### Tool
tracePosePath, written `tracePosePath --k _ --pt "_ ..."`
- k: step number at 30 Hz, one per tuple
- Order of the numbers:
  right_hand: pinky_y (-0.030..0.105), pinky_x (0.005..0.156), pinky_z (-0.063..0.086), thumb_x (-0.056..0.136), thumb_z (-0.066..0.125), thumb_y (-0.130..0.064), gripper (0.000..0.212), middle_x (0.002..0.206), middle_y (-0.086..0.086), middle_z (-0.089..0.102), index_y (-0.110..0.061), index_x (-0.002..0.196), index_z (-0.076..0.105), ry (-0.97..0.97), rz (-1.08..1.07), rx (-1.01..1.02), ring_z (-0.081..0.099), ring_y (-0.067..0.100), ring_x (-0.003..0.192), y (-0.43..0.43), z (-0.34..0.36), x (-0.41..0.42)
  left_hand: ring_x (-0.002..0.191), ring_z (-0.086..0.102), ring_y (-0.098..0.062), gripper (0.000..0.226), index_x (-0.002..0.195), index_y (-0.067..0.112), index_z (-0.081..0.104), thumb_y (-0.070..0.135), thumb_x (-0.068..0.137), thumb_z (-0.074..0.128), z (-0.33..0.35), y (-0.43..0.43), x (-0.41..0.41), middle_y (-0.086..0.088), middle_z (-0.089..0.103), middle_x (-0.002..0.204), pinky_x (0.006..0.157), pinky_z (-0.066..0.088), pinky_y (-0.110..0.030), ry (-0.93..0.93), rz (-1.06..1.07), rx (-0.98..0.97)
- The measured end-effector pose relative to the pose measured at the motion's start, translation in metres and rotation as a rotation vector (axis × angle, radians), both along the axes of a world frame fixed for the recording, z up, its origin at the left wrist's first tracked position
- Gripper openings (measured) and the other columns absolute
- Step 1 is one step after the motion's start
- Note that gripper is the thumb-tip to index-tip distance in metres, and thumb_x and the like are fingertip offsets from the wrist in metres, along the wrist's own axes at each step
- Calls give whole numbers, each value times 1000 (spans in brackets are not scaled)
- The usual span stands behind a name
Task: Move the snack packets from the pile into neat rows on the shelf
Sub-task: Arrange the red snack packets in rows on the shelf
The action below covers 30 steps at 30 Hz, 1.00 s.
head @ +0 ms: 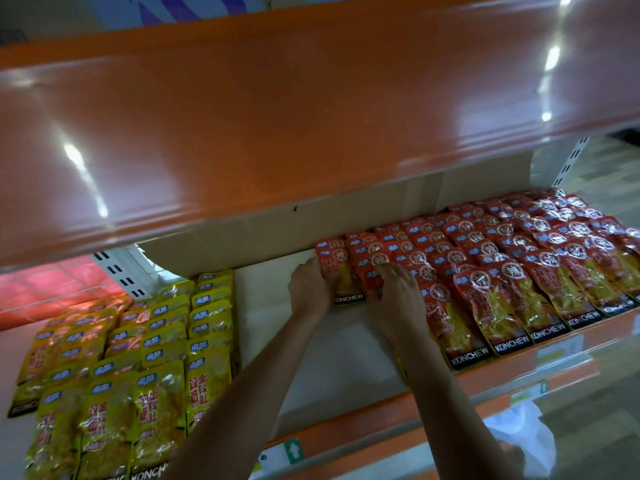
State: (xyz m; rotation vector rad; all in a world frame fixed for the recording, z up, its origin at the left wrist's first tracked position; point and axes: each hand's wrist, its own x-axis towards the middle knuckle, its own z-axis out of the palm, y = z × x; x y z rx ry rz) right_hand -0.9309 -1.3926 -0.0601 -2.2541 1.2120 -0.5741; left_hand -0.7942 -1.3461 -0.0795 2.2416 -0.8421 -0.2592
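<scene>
Red snack packets (512,258) lie in overlapping rows across the right half of the white shelf (322,358). Both my hands are on the leftmost red row (341,271) at the back. My left hand (310,289) holds the left edge of that short stack, fingers curled against it. My right hand (394,299) lies flat on top of the neighbouring packets, fingers spread. Yellow snack packets (145,358) fill the left part of the shelf in rows.
An orange upper shelf (277,116) overhangs close above. A cardboard sheet (346,220) stands along the back. A bare white strip runs between the yellow and red packets. A white plastic bag (519,434) lies below the shelf's orange front edge (363,427).
</scene>
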Motion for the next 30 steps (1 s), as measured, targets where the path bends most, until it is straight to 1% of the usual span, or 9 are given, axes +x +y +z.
tracePosePath --k 7,13,17,18,20,23,25,27,30 --pt "31 111 29 90 57 -10 51 142 6 46 -10 139 44 4 -3 -1 37 21 134 0 0 0 102 62 -24 42 116 11 61 42 88 63 3 -8 1 -8 66 112 85 49 -35 -51 26 150" --pt "34 110 34 91 58 -13 49 140 6 49 -9 138 46 -6 -1 -23 40 22 132 0 0 -1 104 62 -28 40 115 8 61 42 93 56 11 -8 -1 -12 65 113 78 47 -33 -62 35 257" --pt "34 109 32 90 58 -13 49 142 5 47 -11 137 47 -20 -6 -53 38 23 133 6 2 6 100 62 -28 34 107 8 62 39 96 52 15 3 0 -11 65 107 73 46 -33 -104 2 278" --pt "35 107 34 89 58 -11 46 139 6 49 -11 134 50 -36 -2 -71 41 24 131 8 3 10 100 62 -29 32 107 8 62 37 96 51 16 8 1 -10 66 106 73 45 -33 -124 -15 272" --pt "37 97 40 85 57 -4 39 127 11 57 -6 123 57 -78 33 -100 49 29 118 16 3 19 106 60 -28 33 115 10 61 34 95 51 19 21 4 -10 65 109 81 46 -35 -169 -54 241" --pt "40 89 45 82 58 -1 32 116 14 59 -1 114 57 -77 109 -91 53 32 108 33 4 38 110 58 -24 39 127 14 57 35 93 54 24 45 11 -7 63 117 91 46 -35 -249 -83 180" --pt "39 96 42 84 61 -4 39 125 14 57 -3 122 56 -83 172 -102 51 31 117 46 2 54 111 57 -23 40 128 16 57 34 92 55 26 64 18 -7 62 118 92 46 -34 -302 -81 157" --pt "35 105 35 86 61 -7 47 136 10 52 -6 132 51 -82 242 -90 45 28 127 64 2 70 111 56 -25 40 128 15 57 32 91 56 27 85 29 -8 62 118 92 46 -36 -338 -61 128" --pt "34 107 33 84 61 -3 47 134 13 55 -3 130 54 -102 340 -94 47 29 127 95 2 95 112 53 -31 40 125 12 58 27 88 59 29 123 46 -11 62 117 92 46 -39 -387 -8 109"
